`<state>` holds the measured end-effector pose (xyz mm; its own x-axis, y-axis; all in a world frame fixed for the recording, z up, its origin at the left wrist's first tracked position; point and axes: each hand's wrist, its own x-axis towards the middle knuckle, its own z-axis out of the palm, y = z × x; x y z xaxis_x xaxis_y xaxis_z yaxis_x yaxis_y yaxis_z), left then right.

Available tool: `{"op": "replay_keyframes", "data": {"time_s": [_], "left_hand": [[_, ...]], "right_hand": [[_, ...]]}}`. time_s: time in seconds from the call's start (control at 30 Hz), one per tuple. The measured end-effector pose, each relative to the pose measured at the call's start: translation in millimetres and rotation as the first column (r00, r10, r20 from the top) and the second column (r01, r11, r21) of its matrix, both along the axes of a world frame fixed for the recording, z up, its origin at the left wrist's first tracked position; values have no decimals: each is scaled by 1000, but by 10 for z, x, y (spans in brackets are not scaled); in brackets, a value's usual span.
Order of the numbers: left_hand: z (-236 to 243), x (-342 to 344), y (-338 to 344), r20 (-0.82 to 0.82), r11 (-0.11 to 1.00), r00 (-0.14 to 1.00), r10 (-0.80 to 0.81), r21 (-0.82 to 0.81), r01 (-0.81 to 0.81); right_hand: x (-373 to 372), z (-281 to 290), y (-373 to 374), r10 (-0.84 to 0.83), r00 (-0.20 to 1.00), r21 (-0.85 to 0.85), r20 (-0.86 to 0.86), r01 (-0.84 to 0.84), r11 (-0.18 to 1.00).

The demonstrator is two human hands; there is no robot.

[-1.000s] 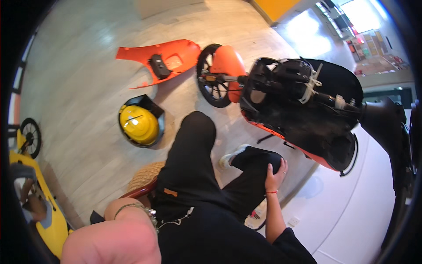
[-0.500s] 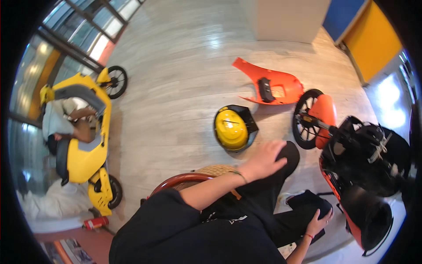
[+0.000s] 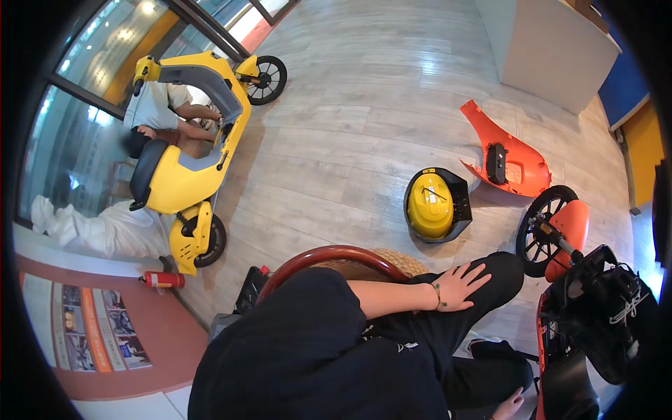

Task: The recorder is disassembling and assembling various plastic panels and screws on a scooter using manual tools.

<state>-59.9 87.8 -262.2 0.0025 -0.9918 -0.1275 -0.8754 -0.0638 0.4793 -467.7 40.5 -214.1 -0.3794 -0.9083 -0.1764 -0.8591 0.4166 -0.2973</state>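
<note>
Seems idle. Resting left hand (image 3: 458,287) on thigh (image 3: 494,294) with grip spread, empty; holding right hand (image 3: 513,402) by right knee (image 3: 514,374), can't tell grip. See yellow helmet (image 3: 429,210) on floor (image 3: 336,175), orange scooter (image 3: 588,301) rightward. To reach either, lift hand first.

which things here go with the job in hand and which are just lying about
Likely the job:
orange scooter, inside exposed
orange panel on the floor

Seemingly just about:
yellow helmet-like thing
yellow scooter, another person behind it
fire extinguisher
</note>
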Motion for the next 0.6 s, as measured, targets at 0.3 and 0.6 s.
{"op": "replay_keyframes", "data": {"time_s": [0.3, 0.6], "left_hand": [[-15, -11, 21, 10, 1000, 1000, 20, -5, -20], [-34, 55, -70, -62, 999, 997, -48, 5, 49]], "right_hand": [[36, -83, 1, 139, 990, -104, 13, -137, 985], [-315, -453, 58, 76, 991, -61, 109, -69, 996]]}}
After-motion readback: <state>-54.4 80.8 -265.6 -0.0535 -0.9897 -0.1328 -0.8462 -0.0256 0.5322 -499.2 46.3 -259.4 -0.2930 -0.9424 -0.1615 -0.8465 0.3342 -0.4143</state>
